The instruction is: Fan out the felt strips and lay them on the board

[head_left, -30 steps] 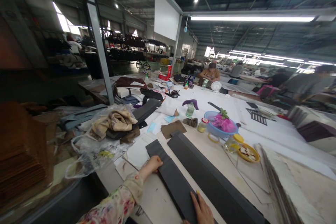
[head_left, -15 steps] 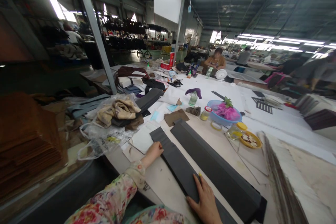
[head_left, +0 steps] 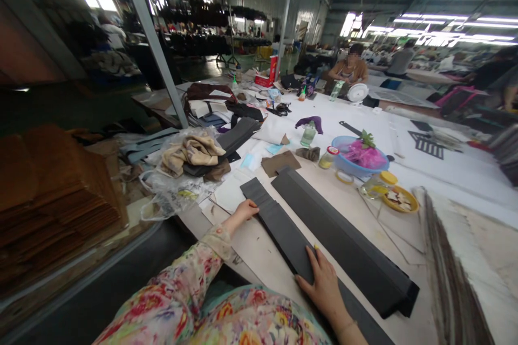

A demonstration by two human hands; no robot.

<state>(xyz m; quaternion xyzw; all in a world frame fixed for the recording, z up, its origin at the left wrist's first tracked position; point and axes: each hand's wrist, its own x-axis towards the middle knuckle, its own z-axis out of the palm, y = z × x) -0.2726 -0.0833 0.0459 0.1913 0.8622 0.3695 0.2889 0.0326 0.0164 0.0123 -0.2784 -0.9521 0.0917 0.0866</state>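
- The left hand (head_left: 246,210) lies flat, fingers loosely together, pressing the left edge of a long dark grey strip (head_left: 283,229) near its far end; it grips nothing.
- The right hand (head_left: 321,283) lies palm down on the near part of the same strip, fingers spread and extended, holding it against the table without closing around it.
- The dark grey strip runs diagonally across the worktable (head_left: 259,259), from the far left toward the near right, flat on the pale surface.
- Just to its right lies a second, wider dark grey panel (head_left: 343,242), parallel to the strip and slightly raised along its length.
- Beyond the far ends of both sits a brown scrap of material (head_left: 280,164).
- Further right stand a blue bowl (head_left: 353,167) holding pink stuff, a small jar with a red lid (head_left: 328,157), and a yellow dish (head_left: 399,200).
- At the right edge of the table a thick stack of pale sheets (head_left: 457,269) lies edge-on.
- To the left, a clear plastic bag (head_left: 170,199) and a bundle of beige cloth (head_left: 194,152) rest near the table's edge.
- At the far end of the table another person (head_left: 348,69) sits working.
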